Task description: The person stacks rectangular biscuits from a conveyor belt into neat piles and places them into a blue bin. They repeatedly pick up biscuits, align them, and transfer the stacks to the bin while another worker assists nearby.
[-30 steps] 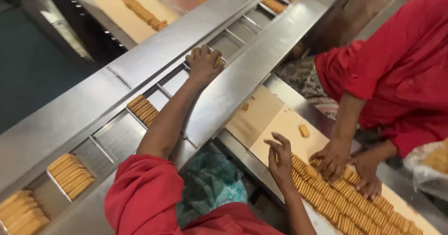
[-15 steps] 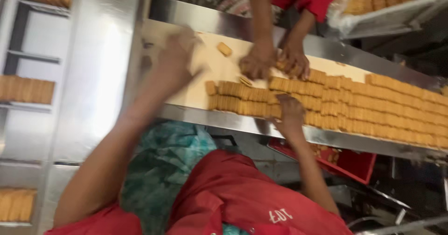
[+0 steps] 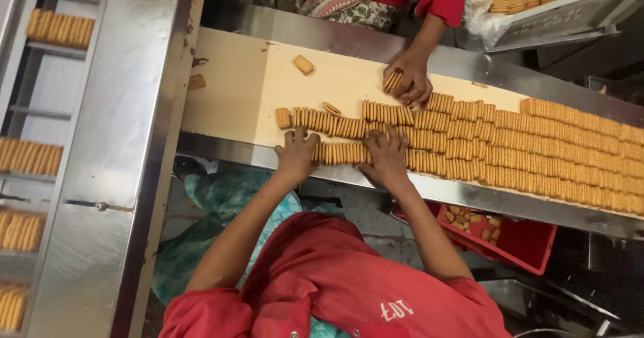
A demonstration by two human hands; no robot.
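Left hand (image 3: 296,151) and right hand (image 3: 386,151) mid-frame, fingers spread, bracketing nearest biscuit row (image 3: 342,153) on cream conveyor belt (image 3: 228,96), grasping nothing

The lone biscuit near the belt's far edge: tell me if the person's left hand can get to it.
Probably yes. The left hand rests at the near row of biscuits, and only bare belt lies between it and the lone biscuit.

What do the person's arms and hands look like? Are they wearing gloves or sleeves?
No gloves: the left hand and right hand are bare, and so are both forearms. Short red sleeves cover only the upper arms. They belong to a red top with small pale markings.
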